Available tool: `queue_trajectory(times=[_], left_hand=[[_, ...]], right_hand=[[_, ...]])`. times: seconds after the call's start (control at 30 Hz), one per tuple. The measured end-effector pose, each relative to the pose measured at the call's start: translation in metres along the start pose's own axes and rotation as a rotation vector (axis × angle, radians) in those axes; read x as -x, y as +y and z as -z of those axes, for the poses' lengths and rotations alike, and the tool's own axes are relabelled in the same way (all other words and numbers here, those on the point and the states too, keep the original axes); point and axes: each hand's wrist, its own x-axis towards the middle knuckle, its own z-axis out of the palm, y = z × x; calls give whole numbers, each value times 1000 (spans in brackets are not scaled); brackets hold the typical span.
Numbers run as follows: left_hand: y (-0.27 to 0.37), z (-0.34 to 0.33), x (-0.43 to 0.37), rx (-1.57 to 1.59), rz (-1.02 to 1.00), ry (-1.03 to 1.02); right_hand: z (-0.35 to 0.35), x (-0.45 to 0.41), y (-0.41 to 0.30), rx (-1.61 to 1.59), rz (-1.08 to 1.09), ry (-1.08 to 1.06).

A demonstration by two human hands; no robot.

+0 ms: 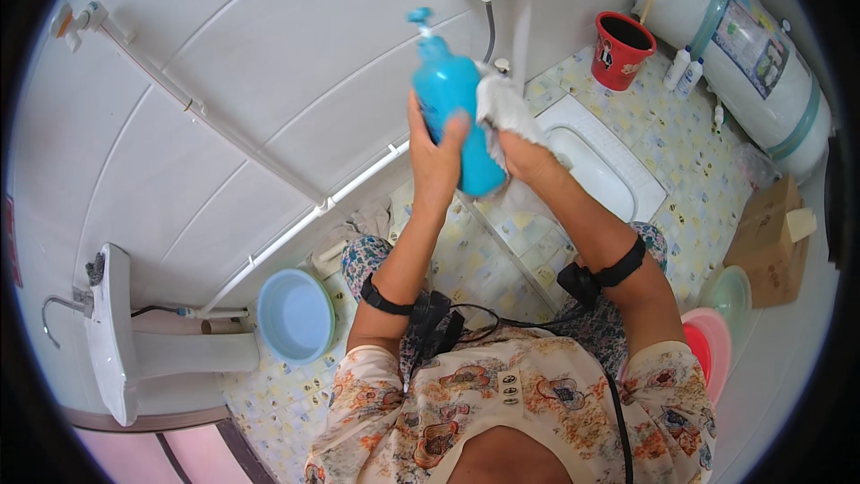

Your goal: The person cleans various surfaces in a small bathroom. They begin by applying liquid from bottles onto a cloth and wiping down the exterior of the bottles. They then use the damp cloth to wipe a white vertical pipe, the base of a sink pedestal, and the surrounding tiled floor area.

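A blue pump bottle (451, 91) is raised in front of me, tilted, with its pump head towards the upper left. My left hand (435, 158) grips it from the left, the thumb across its front. In my right hand (527, 154) is a whitish cloth (507, 104), pressed against the bottle's right side. The cloth hides most of the right fingers. Both hands look slightly blurred.
A squat toilet (598, 168) lies in the tiled floor at the right, with a red bucket (622, 54) behind it. White pipes (289, 235) run along the left wall. A blue basin (295, 316) stands near the pedestal sink (111, 336). At the right are a cardboard box (766, 249) and a pink basin (719, 349).
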Motion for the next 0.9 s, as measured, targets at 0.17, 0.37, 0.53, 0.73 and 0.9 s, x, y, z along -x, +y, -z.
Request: queue_trajectory(times=[0.17, 0.37, 0.53, 0.73, 0.9], left_hand=[[5, 16, -26, 214, 73, 26], [38, 43, -77, 449, 171, -223], [55, 26, -82, 519, 251, -214], [64, 20, -75, 165, -55, 241], [69, 1, -50, 98, -108, 240]], right_hand=[[0, 4, -3, -55, -161, -21], [-21, 19, -34, -128, -230, -39], [-20, 16, -39, -163, -241, 30], [-23, 34, -13, -248, -184, 93], [-17, 25, -38, -243, 32, 145]])
